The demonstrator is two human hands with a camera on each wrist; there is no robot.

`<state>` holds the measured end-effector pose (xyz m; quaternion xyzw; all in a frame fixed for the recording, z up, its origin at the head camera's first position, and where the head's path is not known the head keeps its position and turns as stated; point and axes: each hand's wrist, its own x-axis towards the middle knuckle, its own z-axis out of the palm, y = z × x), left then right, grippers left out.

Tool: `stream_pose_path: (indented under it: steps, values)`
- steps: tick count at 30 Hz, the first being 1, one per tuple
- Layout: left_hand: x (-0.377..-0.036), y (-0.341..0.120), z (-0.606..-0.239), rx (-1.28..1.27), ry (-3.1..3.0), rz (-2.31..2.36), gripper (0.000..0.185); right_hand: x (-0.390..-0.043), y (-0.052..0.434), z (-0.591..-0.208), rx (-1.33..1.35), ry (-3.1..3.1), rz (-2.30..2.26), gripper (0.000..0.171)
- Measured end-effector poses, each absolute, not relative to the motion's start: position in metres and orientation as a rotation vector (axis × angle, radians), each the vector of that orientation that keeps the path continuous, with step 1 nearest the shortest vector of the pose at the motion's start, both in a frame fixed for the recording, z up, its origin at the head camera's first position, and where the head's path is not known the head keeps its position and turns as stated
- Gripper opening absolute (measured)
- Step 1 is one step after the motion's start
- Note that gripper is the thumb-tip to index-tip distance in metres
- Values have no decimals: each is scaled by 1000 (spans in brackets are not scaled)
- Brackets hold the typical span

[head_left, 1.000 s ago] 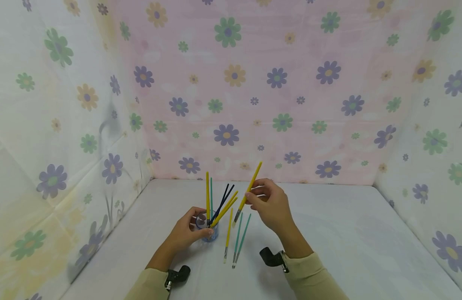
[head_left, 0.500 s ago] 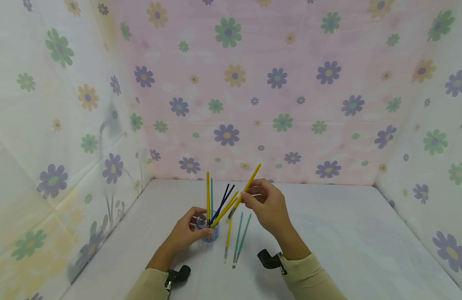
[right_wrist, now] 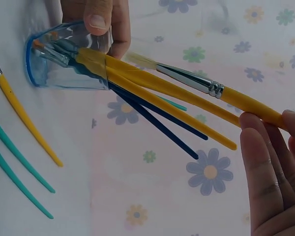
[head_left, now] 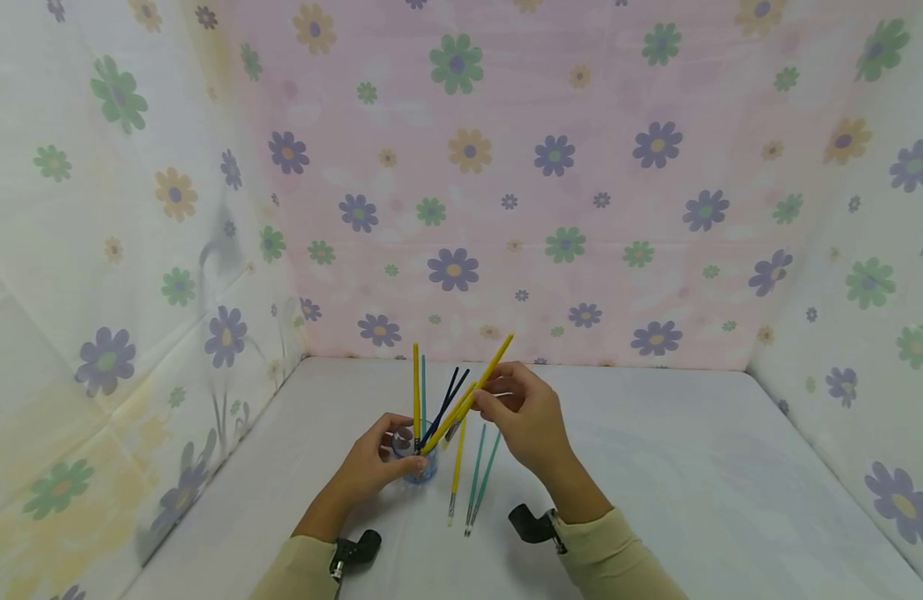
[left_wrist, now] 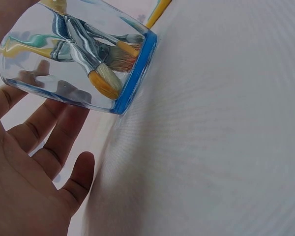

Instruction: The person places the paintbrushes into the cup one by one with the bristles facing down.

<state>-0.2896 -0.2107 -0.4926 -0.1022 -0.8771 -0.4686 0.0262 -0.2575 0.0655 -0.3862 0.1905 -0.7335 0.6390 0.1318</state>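
Observation:
My left hand grips a clear glass with a blue base, thumb on its near side. It stands on the table holding several paintbrushes, bristles down: yellow ones, a teal one and dark blue ones. With thumb and fingertips, my right hand pinches a yellow paintbrush by its handle. This brush tilts, its pale bristles pointing down toward the glass, outside its rim. In the head view it partly overlaps the leaning yellow handles.
On the white table, right of the glass, lie a yellow paintbrush and two teal paintbrushes, bristle ends toward me. Flower-printed cloth walls the table at the back and both sides.
My right hand has moved left and slightly down, bringing the yellow paintbrush closer to the glass. My left hand and the brushes on the table have stayed in place.

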Motion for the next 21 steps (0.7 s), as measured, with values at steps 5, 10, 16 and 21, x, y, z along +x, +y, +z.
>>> stream_pose_path:
  steps: [5, 10, 16, 21]
  values:
    - [-290, -210, -493, -310, -2714, -1454, 63, -258, 61, -392, 578, -2138, 1818, 21]
    - [-289, -210, -492, -320, -2716, -1463, 63, -260, 55, -399, 570, -2160, 1798, 20]
    - [-289, -210, -492, -325, -2716, -1456, 63, -259, 51, -403, 563, -2183, 1793, 20]
    - [-290, -211, -493, -321, -2712, -1455, 63, -258, 50, -401, 595, -2149, 1792, 20]
